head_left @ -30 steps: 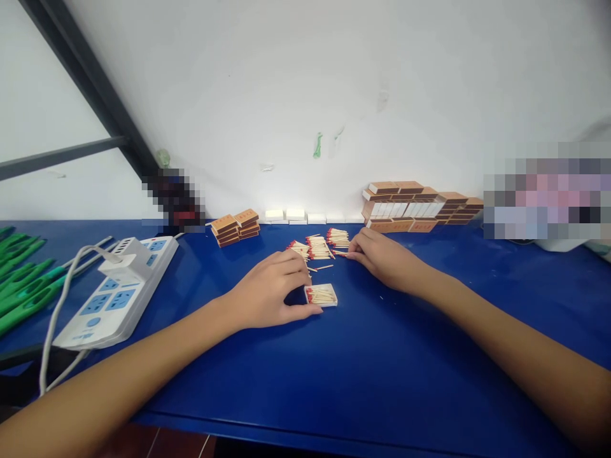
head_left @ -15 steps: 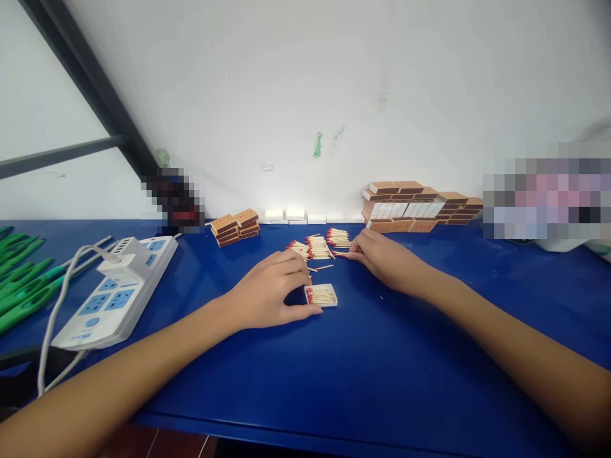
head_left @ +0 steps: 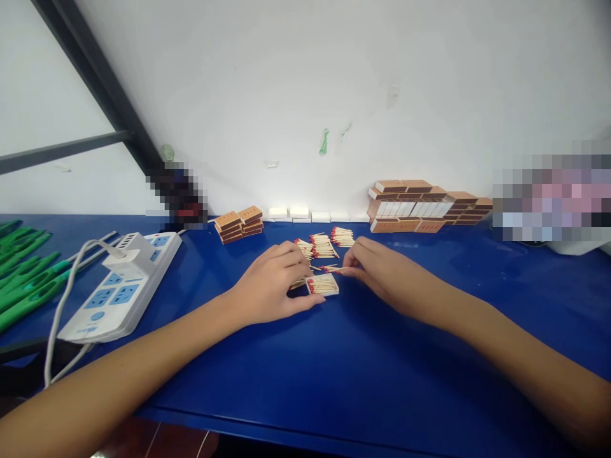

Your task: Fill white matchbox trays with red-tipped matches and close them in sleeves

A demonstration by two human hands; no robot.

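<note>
In the head view, the left hand (head_left: 272, 280) curls around the left end of the open matchbox tray (head_left: 325, 284), thumb along its near edge and fingers over the far side. The tray lies flat on the blue table (head_left: 334, 381) at mid-table, partly filled with red-tipped sticks. The right hand (head_left: 377, 273) pinches a few matches (head_left: 333, 270) between thumb and fingertips, just above the tray's far edge.

Behind the hands lie loose match piles (head_left: 324, 245), close enough to crowd the tray. Further back, against the wall, are a small stack of brown boxes (head_left: 238, 224), a row of white trays (head_left: 296, 212) and a larger box stack (head_left: 420, 207). A power strip (head_left: 124, 283) and green tools (head_left: 23, 273) lie well apart to the left.
</note>
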